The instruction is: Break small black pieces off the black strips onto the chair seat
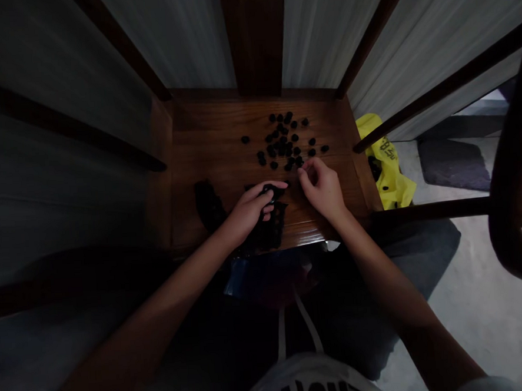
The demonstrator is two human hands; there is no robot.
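Several small round black pieces (283, 148) lie loosely scattered on the wooden chair seat (208, 139). My right hand (325, 187) is at the near edge of them, thumb and forefinger pinched together by a small black piece (300, 162). My left hand (249, 212) is closed around a dark part whose exact kind I cannot make out. Beneath that hand lies a black sheet with rows of holes (278, 221). A curved dark strip (209, 203) rests to its left.
Dark wooden chair bars (255, 36) rise behind and beside the seat. A yellow plastic bag (386, 173) with dark bits hangs or lies beyond the seat's right edge. Bluish plastic (252, 275) lies below the seat's front edge. A glossy dark rounded object (521, 215) is at far right.
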